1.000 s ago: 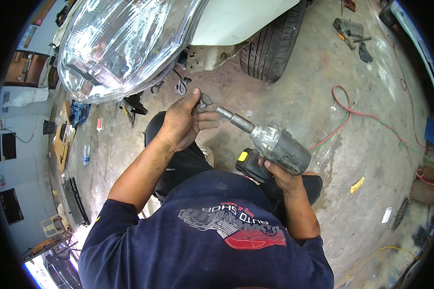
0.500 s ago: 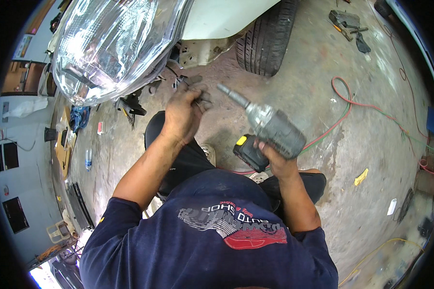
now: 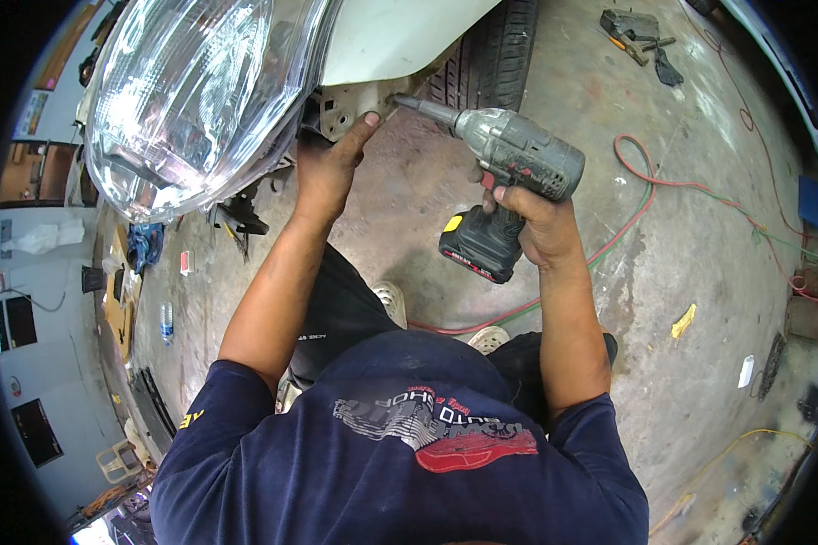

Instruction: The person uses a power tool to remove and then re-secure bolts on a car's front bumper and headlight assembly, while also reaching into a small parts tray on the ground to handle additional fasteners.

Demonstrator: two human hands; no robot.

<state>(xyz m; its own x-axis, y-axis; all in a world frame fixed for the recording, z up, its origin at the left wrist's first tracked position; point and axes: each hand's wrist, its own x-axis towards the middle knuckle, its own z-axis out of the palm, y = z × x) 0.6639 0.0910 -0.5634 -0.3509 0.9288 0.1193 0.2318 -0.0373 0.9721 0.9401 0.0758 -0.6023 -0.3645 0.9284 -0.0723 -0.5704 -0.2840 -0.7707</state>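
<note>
My right hand (image 3: pixel 545 222) is closed round the grip of a grey and black cordless impact wrench (image 3: pixel 518 150). Its socket points left, with the tip at or just in front of a metal bracket (image 3: pixel 341 107) below the car's pale fender (image 3: pixel 391 41). My left hand (image 3: pixel 327 177) grips that bracket's lower edge, thumb in front and the other fingers mostly hidden. A clear headlight (image 3: pixel 191 109) is just left of my left hand. Whether the socket touches a fastener, I cannot make out.
The car's tyre (image 3: pixel 504 59) is behind the wrench. A red and green hose (image 3: pixel 641 213) winds across the concrete floor on the right. Hand tools (image 3: pixel 641 36) lie at the far right. Several loose parts and a water bottle (image 3: pixel 166 322) are on the left.
The impact wrench has moved up and left, bringing its socket to the bracket. My left hand has risen slightly and taken hold of the bracket's edge.
</note>
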